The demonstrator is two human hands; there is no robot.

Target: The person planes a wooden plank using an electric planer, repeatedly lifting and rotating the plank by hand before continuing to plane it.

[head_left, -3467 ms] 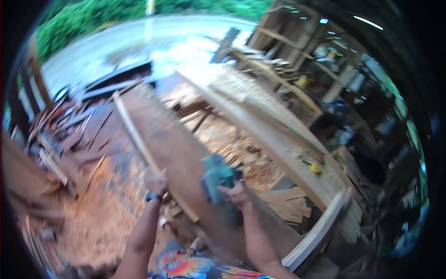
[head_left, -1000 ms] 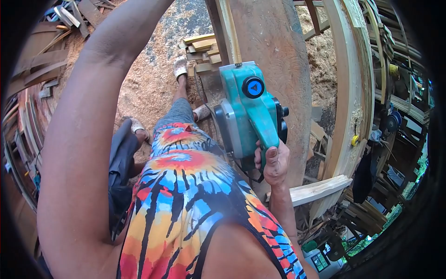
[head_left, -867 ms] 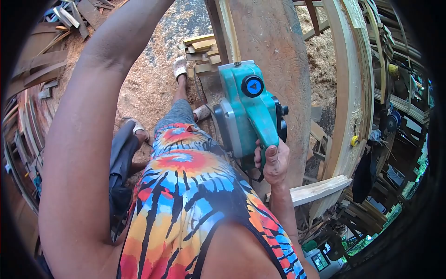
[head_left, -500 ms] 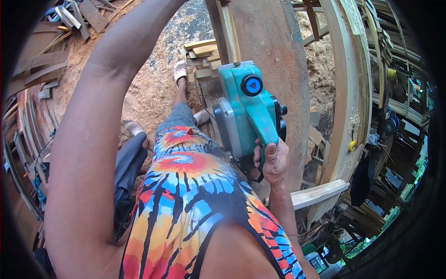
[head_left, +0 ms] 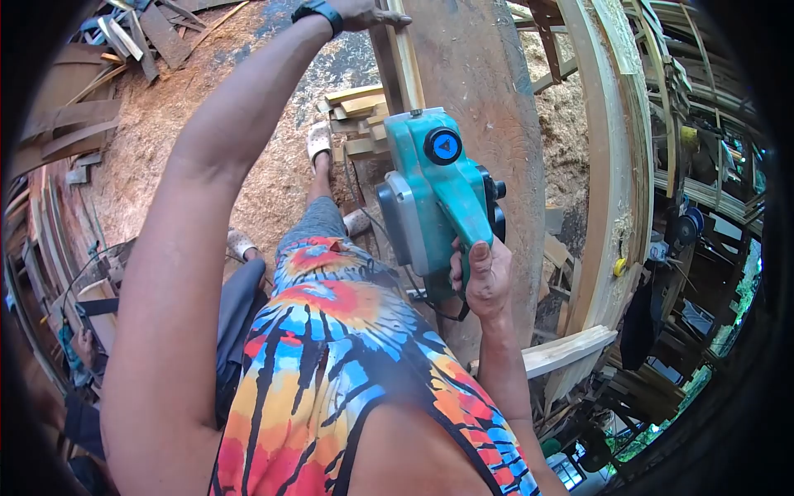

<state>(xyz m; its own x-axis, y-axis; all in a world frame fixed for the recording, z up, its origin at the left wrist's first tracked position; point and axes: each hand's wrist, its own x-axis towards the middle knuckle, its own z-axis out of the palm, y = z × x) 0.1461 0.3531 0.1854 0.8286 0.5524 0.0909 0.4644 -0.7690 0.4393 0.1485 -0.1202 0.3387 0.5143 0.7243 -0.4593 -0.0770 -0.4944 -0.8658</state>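
My right hand (head_left: 491, 279) grips the planer (head_left: 426, 219) (likely heavy, rigid) correctly by its handle (head_left: 463, 213); left hand (head_left: 361, 13) touches strip (head_left: 406, 70), grip unclear.

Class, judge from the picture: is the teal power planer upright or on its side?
Upright. The teal planer's curved handle and black, blue-centred knob face up, with the right hand around the handle.
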